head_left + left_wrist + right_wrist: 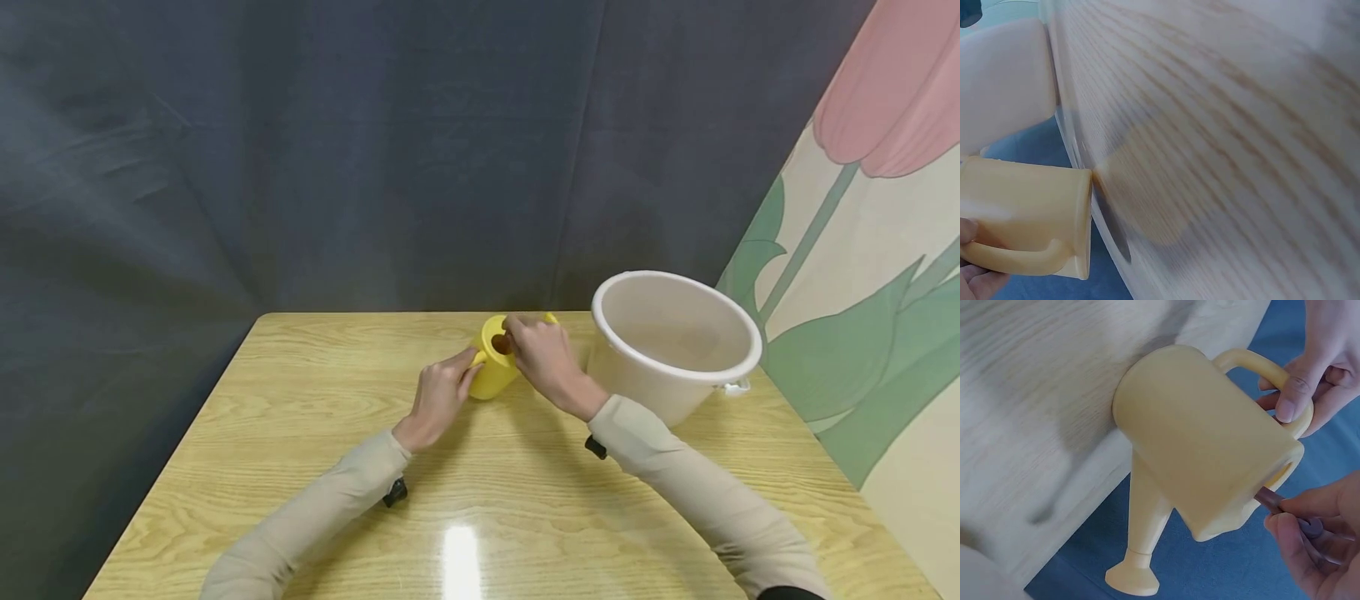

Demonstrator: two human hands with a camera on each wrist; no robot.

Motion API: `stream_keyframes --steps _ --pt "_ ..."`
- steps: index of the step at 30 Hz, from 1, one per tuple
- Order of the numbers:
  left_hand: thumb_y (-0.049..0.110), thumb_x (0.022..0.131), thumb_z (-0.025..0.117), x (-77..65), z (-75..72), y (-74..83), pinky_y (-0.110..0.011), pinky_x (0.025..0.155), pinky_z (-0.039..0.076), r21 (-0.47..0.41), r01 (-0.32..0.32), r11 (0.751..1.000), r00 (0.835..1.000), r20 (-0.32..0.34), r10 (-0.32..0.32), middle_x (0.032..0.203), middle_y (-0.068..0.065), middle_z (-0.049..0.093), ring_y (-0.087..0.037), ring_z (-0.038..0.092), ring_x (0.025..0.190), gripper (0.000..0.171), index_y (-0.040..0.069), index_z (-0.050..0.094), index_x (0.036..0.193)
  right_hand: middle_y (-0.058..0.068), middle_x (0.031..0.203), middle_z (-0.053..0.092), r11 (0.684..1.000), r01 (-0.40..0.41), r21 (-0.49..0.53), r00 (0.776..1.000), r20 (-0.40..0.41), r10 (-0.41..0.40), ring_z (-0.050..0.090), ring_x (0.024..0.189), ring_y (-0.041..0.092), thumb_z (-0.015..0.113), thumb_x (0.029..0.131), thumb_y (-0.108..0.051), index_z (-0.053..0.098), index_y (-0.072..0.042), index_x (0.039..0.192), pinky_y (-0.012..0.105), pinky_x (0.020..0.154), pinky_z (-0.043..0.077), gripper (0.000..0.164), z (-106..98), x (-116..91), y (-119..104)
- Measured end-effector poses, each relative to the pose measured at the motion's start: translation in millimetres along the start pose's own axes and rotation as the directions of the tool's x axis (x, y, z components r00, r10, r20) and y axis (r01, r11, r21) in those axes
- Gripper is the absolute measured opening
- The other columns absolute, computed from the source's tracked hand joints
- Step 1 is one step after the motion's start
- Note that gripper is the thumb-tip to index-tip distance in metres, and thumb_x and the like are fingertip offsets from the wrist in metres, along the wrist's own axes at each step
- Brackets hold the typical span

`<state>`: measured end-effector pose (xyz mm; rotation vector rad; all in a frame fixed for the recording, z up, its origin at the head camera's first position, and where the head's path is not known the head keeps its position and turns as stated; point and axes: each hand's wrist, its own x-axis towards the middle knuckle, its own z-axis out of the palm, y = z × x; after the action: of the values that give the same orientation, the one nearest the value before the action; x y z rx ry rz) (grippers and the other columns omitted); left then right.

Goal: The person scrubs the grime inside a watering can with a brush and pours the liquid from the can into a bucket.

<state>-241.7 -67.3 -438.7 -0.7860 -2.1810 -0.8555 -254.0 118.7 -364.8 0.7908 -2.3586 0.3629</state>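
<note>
A yellow watering can (491,383) is near the far edge of the table, its open top facing up. My left hand (438,396) grips the can's handle (1266,365), the thumb lying over it in the right wrist view. My right hand (547,354) is at the can's mouth and pinches a brown rod-like thing (1269,499). One end of that thing goes into the opening; its full shape is hidden by the fingers and the can. The spout (1138,531) points away from the handle. Whether the can's base touches the table cannot be told.
A large white bucket (637,387) stands right of the can, close beside my right forearm. The wooden table (315,400) reaches back to a dark curtain (420,167). A wall with painted flowers (862,350) borders the right side.
</note>
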Motion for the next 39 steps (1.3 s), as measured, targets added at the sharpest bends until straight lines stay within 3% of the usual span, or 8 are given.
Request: stream_keyframes --steps 10,16,23,31,39 --pt "0.007 0.096 0.065 6.2 2.6 1.7 -0.026 0.061 0.056 -0.018 -0.006 1.0 0.999 0.037 0.006 0.096 -0.012 0.073 -0.017 0.069 0.07 0.01 0.001 0.068 0.104 0.013 0.084 0.071 1.0 -0.018 0.004 1.0 -0.023 0.018 0.068 0.07 0.029 0.067 0.087 0.008 0.068 -0.001 0.091 0.042 0.052 0.054 0.009 -5 -1 6" --pt "0.007 0.094 0.068 5.2 2.1 0.8 -0.03 0.065 0.058 0.006 0.002 1.0 1.0 0.009 -0.002 0.097 -0.013 0.074 -0.02 0.071 0.075 0.011 0.001 0.069 0.103 0.009 0.08 0.069 1.0 0.017 0.014 0.999 -0.047 -0.016 0.065 0.064 0.026 0.065 0.088 0.007 0.067 -0.002 0.089 0.039 0.047 0.051 0.01 -13 1 4" --pt "0.007 0.095 0.067 3.3 0.4 -0.3 -0.029 0.06 0.057 0.004 0.012 1.0 1.0 0.01 -0.012 0.09 -0.01 0.073 -0.017 0.068 0.069 0.005 0.002 0.068 0.097 0.008 0.079 0.068 0.999 0.034 -0.005 0.995 -0.093 -0.035 0.062 0.063 0.026 0.066 0.088 0.004 0.069 -0.001 0.092 0.039 0.047 0.05 0.007 -20 2 -2" --pt "0.007 0.095 0.066 1.9 0.0 -0.9 -0.029 0.066 0.059 0.01 0.024 1.0 1.0 0.02 -0.024 0.097 -0.013 0.074 -0.02 0.072 0.076 0.009 0.002 0.069 0.102 0.01 0.078 0.067 0.999 0.042 -0.034 0.995 -0.085 -0.045 0.063 0.065 0.027 0.067 0.088 0.005 0.068 -0.001 0.091 0.038 0.049 0.052 0.007 -9 2 -1" --pt "0.008 0.096 0.066 0.8 1.1 -0.5 -0.028 0.06 0.057 0.013 0.022 1.0 1.0 0.022 -0.022 0.093 -0.01 0.074 -0.014 0.067 0.068 0.006 0.003 0.068 0.1 0.013 0.087 0.07 0.998 0.018 -0.054 0.998 -0.051 -0.021 0.067 0.075 0.03 0.069 0.087 0.005 0.068 0.0 0.093 0.042 0.052 0.055 0.008 7 -3 1"
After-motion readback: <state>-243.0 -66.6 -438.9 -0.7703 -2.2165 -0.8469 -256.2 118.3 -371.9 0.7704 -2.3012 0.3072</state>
